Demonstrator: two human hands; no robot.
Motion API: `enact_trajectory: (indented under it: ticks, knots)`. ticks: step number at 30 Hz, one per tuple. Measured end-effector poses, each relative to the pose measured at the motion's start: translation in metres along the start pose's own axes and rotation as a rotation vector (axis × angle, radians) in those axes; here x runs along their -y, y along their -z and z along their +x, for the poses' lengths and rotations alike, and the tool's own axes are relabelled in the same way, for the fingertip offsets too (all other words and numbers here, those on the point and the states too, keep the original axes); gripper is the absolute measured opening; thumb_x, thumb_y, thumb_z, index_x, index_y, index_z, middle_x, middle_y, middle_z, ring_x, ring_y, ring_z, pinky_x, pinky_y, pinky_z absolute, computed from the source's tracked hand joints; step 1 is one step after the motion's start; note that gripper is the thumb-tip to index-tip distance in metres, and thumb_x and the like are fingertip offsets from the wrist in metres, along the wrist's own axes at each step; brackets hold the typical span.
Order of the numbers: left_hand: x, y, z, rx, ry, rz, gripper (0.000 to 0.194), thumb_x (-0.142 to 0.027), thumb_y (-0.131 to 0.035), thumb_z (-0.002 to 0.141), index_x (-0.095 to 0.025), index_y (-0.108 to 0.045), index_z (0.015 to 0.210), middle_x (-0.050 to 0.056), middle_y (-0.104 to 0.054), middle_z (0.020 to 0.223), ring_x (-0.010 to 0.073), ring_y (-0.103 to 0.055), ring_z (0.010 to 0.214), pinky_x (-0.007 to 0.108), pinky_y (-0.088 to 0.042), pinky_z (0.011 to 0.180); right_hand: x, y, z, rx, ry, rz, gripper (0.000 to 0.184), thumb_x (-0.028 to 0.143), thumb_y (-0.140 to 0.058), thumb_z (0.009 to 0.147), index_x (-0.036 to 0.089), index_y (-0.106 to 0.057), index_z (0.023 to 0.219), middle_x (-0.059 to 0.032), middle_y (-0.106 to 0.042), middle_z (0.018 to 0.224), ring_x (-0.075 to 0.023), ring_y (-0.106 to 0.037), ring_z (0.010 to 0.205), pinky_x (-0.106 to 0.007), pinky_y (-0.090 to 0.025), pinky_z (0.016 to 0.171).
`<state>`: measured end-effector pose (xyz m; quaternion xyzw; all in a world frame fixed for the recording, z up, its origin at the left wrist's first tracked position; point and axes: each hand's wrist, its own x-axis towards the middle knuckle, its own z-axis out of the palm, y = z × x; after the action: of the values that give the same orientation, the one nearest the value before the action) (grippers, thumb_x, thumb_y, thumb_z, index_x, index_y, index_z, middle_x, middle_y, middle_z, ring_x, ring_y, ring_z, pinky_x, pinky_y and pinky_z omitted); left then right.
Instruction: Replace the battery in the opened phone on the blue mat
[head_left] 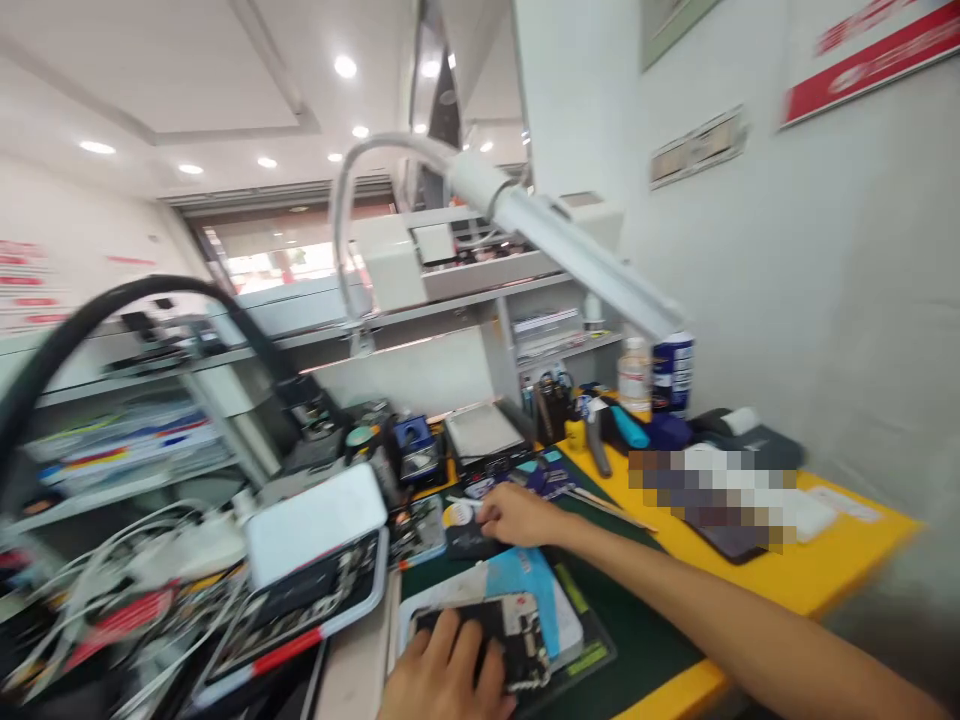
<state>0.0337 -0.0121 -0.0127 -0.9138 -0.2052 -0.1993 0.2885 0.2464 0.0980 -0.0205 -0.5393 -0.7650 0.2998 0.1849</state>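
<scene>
My left hand lies over an opened phone with its inner parts showing, fingers curled across its near side. Under the phone is a pale pad with a blue strip. Farther off, my right hand is closed in a pinch beside a small dark pouch-like item with a round yellow-and-white mark. What the right fingertips hold, if anything, is too blurred to make out. A green work mat spreads beneath.
Left of my hands lies a larger opened device, near tangled white cables. A white lamp arm reaches overhead. Bottles and a blue can stand at the back right of the yellow table. Thin sticks lie near my right wrist.
</scene>
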Motion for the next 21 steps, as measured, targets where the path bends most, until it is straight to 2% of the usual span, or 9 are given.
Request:
enact_trajectory:
  ticks: [3,4,6,8,11,13,16,18,21]
  knots:
    - [-0.008,0.024,0.010,0.190,0.127,-0.038,0.022,-0.045,-0.082,0.080,-0.026,-0.071,0.085,0.001,-0.075,0.082,0.0250,-0.072,0.079,0.036,-0.063,0.064,-0.010,-0.006,0.004,-0.031,0.043,-0.030,0.027,0.034,-0.063,0.101,0.020,-0.065,0.124,-0.0098,-0.065,0.128,-0.0234,-0.066,0.107,-0.044,-0.058,0.092]
    - [-0.009,0.032,0.013,0.236,0.162,-0.047,0.024,-0.044,-0.084,0.078,-0.025,-0.071,0.085,0.001,-0.074,0.083,0.0251,-0.071,0.082,0.037,-0.064,0.068,-0.014,-0.008,0.007,-0.039,0.058,-0.037,0.026,0.034,-0.063,0.101,0.020,-0.065,0.123,-0.0100,-0.065,0.128,-0.0231,-0.066,0.107,-0.044,-0.058,0.092]
    - [-0.006,0.046,0.013,0.307,0.199,-0.069,0.027,-0.045,-0.082,0.080,-0.025,-0.072,0.096,0.001,-0.075,0.090,0.0246,-0.070,0.088,0.039,-0.064,0.078,-0.024,-0.012,0.012,-0.037,0.082,-0.050,0.025,0.034,-0.063,0.101,0.020,-0.066,0.122,-0.0096,-0.065,0.127,-0.0228,-0.066,0.106,-0.043,-0.058,0.091]
    - [0.007,0.058,0.005,0.352,0.238,-0.080,0.025,-0.036,-0.076,0.086,-0.025,-0.071,0.108,0.002,-0.075,0.100,0.0242,-0.068,0.094,0.041,-0.063,0.086,-0.032,-0.014,0.015,-0.035,0.094,-0.059,0.024,0.034,-0.063,0.101,0.021,-0.066,0.121,-0.0094,-0.066,0.125,-0.0225,-0.066,0.105,-0.042,-0.058,0.089]
    - [0.052,0.069,-0.023,0.399,0.359,-0.049,0.024,-0.018,-0.065,0.092,-0.023,-0.068,0.115,0.006,-0.073,0.106,0.0234,-0.067,0.097,0.042,-0.060,0.088,-0.039,-0.015,0.015,-0.030,0.090,-0.064,0.020,0.034,-0.061,0.102,0.023,-0.068,0.117,-0.0086,-0.067,0.124,-0.0210,-0.067,0.103,-0.039,-0.059,0.088]
    - [0.092,0.068,-0.047,0.437,0.464,-0.002,0.016,-0.025,-0.062,0.099,-0.019,-0.067,0.113,0.006,-0.071,0.104,0.0216,-0.068,0.097,0.043,-0.060,0.087,-0.041,-0.014,0.014,-0.020,0.088,-0.064,0.018,0.034,-0.060,0.103,0.024,-0.068,0.115,-0.0083,-0.067,0.124,-0.0204,-0.067,0.102,-0.037,-0.059,0.088]
    - [0.143,0.055,-0.080,0.520,0.532,0.008,0.022,-0.037,-0.062,0.100,-0.020,-0.067,0.114,0.008,-0.069,0.114,0.0192,-0.068,0.094,0.038,-0.061,0.081,-0.043,-0.014,0.014,-0.017,0.099,-0.050,0.021,0.035,-0.062,0.102,0.022,-0.067,0.118,-0.0079,-0.066,0.126,-0.0227,-0.066,0.105,-0.039,-0.059,0.089]
    - [0.163,0.043,-0.095,0.578,0.525,-0.022,0.024,-0.038,-0.062,0.100,-0.021,-0.067,0.116,0.008,-0.069,0.118,0.0195,-0.068,0.096,0.039,-0.061,0.082,-0.043,-0.015,0.015,-0.021,0.107,-0.038,0.022,0.035,-0.062,0.102,0.021,-0.067,0.118,-0.0074,-0.066,0.125,-0.0233,-0.067,0.104,-0.039,-0.059,0.088]
    - [0.174,0.026,-0.108,0.627,0.492,-0.076,0.026,-0.038,-0.062,0.100,-0.021,-0.066,0.119,0.009,-0.068,0.121,0.0201,-0.068,0.098,0.039,-0.061,0.084,-0.044,-0.016,0.015,-0.022,0.113,-0.028,0.021,0.035,-0.062,0.102,0.021,-0.068,0.116,-0.0075,-0.067,0.123,-0.0217,-0.067,0.102,-0.038,-0.059,0.087]
